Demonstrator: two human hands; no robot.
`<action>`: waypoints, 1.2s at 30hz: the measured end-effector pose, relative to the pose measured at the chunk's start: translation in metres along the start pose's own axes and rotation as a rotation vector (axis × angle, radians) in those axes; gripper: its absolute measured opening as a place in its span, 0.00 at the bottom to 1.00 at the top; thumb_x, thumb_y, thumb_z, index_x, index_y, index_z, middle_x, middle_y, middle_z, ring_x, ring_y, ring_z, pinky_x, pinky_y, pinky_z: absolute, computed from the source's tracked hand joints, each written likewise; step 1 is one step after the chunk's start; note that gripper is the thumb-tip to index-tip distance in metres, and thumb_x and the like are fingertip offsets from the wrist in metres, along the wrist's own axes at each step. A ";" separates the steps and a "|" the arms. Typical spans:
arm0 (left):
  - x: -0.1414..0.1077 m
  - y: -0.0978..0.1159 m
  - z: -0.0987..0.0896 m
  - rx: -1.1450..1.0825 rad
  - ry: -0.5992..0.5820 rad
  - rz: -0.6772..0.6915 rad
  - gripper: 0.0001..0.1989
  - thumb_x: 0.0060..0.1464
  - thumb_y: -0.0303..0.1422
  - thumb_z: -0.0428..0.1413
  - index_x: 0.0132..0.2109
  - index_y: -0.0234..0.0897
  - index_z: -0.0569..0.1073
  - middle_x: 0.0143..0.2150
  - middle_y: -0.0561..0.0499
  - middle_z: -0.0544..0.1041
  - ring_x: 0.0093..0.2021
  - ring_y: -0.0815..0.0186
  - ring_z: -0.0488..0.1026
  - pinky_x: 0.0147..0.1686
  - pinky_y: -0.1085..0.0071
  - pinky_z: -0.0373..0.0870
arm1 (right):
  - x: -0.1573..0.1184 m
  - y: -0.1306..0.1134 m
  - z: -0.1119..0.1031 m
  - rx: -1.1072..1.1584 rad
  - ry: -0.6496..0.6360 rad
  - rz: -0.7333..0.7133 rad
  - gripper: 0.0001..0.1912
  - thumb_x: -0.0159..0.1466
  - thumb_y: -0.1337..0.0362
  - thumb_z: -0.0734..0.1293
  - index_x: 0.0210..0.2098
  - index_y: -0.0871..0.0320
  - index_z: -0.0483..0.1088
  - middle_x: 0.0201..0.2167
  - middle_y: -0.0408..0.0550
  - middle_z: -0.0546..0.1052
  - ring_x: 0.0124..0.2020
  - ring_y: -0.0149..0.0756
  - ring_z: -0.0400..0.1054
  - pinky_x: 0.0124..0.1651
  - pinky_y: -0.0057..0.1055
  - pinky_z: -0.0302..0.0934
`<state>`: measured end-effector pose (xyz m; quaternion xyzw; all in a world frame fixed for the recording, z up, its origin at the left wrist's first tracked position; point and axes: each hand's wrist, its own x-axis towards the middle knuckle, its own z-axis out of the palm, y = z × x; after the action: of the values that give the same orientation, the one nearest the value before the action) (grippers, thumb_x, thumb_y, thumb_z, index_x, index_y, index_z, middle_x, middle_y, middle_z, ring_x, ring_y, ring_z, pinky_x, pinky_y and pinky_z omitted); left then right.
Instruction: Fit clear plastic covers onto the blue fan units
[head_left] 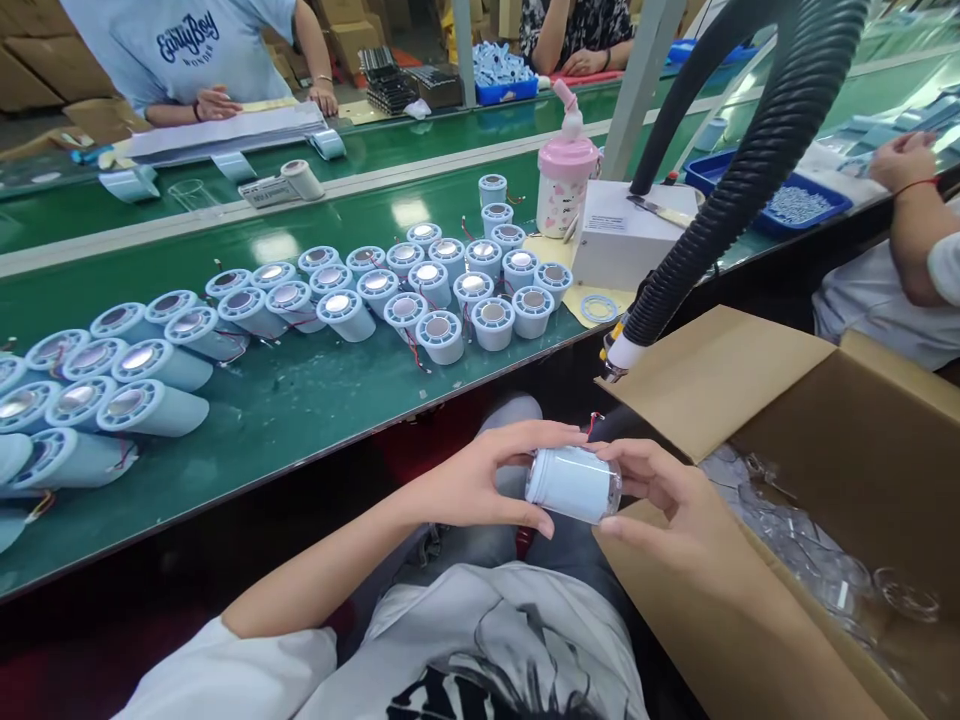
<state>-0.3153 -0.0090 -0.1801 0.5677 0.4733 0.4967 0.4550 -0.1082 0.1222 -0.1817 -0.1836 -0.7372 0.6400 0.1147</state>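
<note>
A light-blue cylinder [574, 485], with a clear plastic cover around its right end, lies tilted sideways between my hands above my lap. My left hand [487, 478] grips its left end, thumb below and fingers above. At the other end, my right hand [671, 500] is closed on the clear cover with fingers and thumb. A thin red wire [595, 422] sticks up behind the cylinder. Many similar blue cylinders [441, 338] with round silvery tops and red wires stand in rows on the green bench [300, 400].
An open cardboard box [847, 420] with clear plastic covers [806, 550] stands at my right. A black ribbed hose [720, 210] hangs over the bench edge near a white box [630, 235] and a pink cup [564, 185]. Co-workers sit opposite and at right, by a blue tray [814, 215].
</note>
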 end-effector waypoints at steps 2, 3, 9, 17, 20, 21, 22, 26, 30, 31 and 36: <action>0.000 0.001 0.000 0.014 -0.006 0.015 0.40 0.40 0.25 0.68 0.61 0.48 0.66 0.63 0.45 0.66 0.64 0.56 0.61 0.59 0.62 0.65 | 0.000 -0.003 0.001 0.061 -0.007 0.043 0.22 0.58 0.67 0.72 0.50 0.47 0.65 0.51 0.42 0.72 0.49 0.36 0.69 0.50 0.28 0.67; -0.001 0.001 0.000 0.023 -0.008 0.023 0.40 0.40 0.25 0.68 0.61 0.48 0.66 0.63 0.45 0.66 0.64 0.57 0.61 0.59 0.62 0.65 | 0.001 -0.004 0.001 0.094 -0.016 0.067 0.21 0.59 0.67 0.71 0.50 0.47 0.65 0.50 0.42 0.72 0.49 0.35 0.69 0.49 0.28 0.67; -0.002 0.004 0.000 0.066 -0.004 0.048 0.41 0.40 0.25 0.68 0.61 0.48 0.65 0.62 0.45 0.67 0.63 0.59 0.63 0.59 0.65 0.65 | 0.005 -0.007 0.002 0.309 -0.071 0.196 0.19 0.60 0.62 0.71 0.49 0.52 0.64 0.44 0.46 0.76 0.41 0.34 0.71 0.41 0.27 0.68; -0.006 0.003 -0.002 0.077 -0.004 0.027 0.41 0.40 0.26 0.68 0.61 0.49 0.65 0.63 0.45 0.66 0.63 0.57 0.62 0.58 0.63 0.66 | 0.012 0.004 0.006 0.488 -0.080 0.306 0.20 0.60 0.53 0.70 0.45 0.57 0.64 0.32 0.44 0.76 0.30 0.31 0.71 0.33 0.26 0.69; -0.007 0.002 -0.002 0.060 0.005 0.019 0.40 0.40 0.25 0.68 0.61 0.49 0.65 0.63 0.45 0.66 0.63 0.57 0.62 0.58 0.62 0.66 | 0.013 0.005 0.007 0.503 -0.080 0.369 0.23 0.59 0.49 0.70 0.44 0.59 0.64 0.29 0.45 0.77 0.28 0.33 0.73 0.31 0.27 0.70; -0.008 0.002 -0.001 0.052 0.008 0.017 0.40 0.40 0.26 0.68 0.61 0.49 0.66 0.63 0.45 0.66 0.63 0.57 0.62 0.58 0.62 0.66 | 0.013 0.005 0.008 0.510 -0.082 0.391 0.23 0.59 0.49 0.70 0.44 0.59 0.64 0.29 0.45 0.77 0.27 0.34 0.74 0.31 0.27 0.70; -0.008 0.001 -0.001 0.042 0.011 0.016 0.40 0.40 0.26 0.68 0.61 0.49 0.66 0.63 0.45 0.66 0.63 0.57 0.62 0.58 0.62 0.66 | 0.014 0.004 0.009 0.518 -0.087 0.409 0.23 0.59 0.48 0.69 0.43 0.59 0.64 0.28 0.46 0.77 0.27 0.34 0.74 0.31 0.27 0.70; -0.008 -0.001 0.000 -0.003 0.012 0.015 0.38 0.41 0.27 0.68 0.60 0.49 0.67 0.64 0.44 0.64 0.64 0.55 0.62 0.58 0.61 0.66 | 0.015 0.002 0.012 0.592 -0.108 0.452 0.22 0.60 0.47 0.69 0.41 0.60 0.67 0.29 0.45 0.78 0.25 0.33 0.75 0.29 0.24 0.71; -0.007 -0.001 0.000 0.006 0.014 0.051 0.37 0.42 0.30 0.68 0.60 0.49 0.67 0.64 0.43 0.64 0.63 0.53 0.63 0.58 0.59 0.66 | 0.014 0.003 0.013 0.697 -0.137 0.521 0.22 0.60 0.45 0.67 0.35 0.61 0.70 0.26 0.47 0.79 0.23 0.32 0.75 0.27 0.20 0.70; -0.006 -0.001 0.001 0.019 0.015 0.059 0.37 0.42 0.30 0.68 0.60 0.50 0.67 0.64 0.43 0.64 0.62 0.53 0.63 0.58 0.58 0.65 | 0.014 0.004 0.013 0.716 -0.144 0.547 0.23 0.61 0.44 0.66 0.34 0.61 0.71 0.24 0.48 0.79 0.23 0.31 0.75 0.26 0.19 0.70; -0.007 0.000 0.005 0.030 0.042 0.016 0.34 0.44 0.32 0.67 0.59 0.48 0.68 0.61 0.42 0.67 0.61 0.52 0.64 0.53 0.61 0.70 | 0.015 0.002 0.013 0.761 -0.156 0.665 0.27 0.67 0.46 0.57 0.34 0.64 0.73 0.24 0.50 0.78 0.21 0.28 0.74 0.23 0.15 0.67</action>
<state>-0.3112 -0.0163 -0.1811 0.5677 0.4855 0.5051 0.4323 -0.1267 0.1172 -0.1868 -0.3051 -0.3600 0.8769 -0.0919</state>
